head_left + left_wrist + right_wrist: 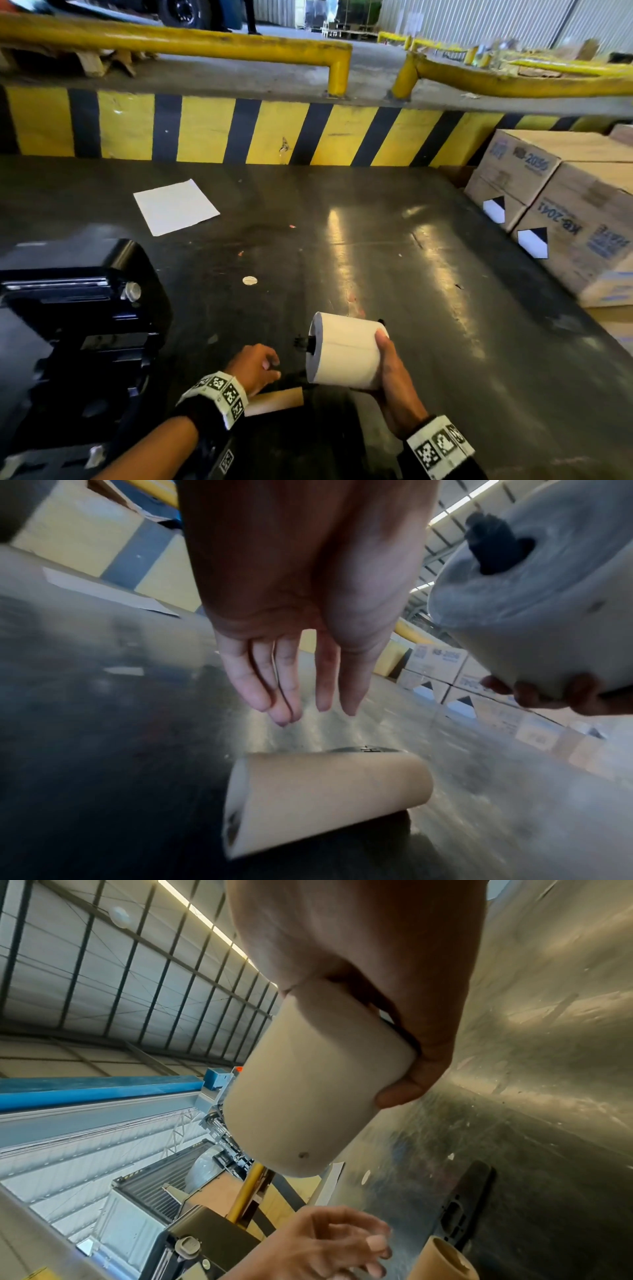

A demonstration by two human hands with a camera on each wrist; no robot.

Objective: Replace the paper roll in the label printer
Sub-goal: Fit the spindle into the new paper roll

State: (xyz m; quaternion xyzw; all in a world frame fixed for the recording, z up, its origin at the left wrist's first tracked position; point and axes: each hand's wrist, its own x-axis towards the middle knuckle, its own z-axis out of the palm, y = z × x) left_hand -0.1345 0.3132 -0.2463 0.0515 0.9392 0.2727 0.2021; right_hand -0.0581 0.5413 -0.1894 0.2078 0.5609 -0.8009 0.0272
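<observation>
My right hand [388, 359] grips a full white paper roll [346, 351] above the dark floor, right of centre. A black spindle [304, 342] pokes out of the roll's left end, which also shows in the left wrist view [493, 547]. My left hand [255, 366] hovers with relaxed fingers [291, 685] just above an empty brown cardboard core [277, 401] lying on the floor, and holds nothing. The black label printer [78, 308] stands open at the left. A black part [466, 1204] lies on the floor beside the core [445, 1259].
A white sheet [175, 206] and a small white disc [249, 280] lie on the floor ahead. Stacked cardboard boxes [565, 212] line the right side. A yellow-and-black striped curb [239, 130] with yellow rails [171, 37] closes the far side.
</observation>
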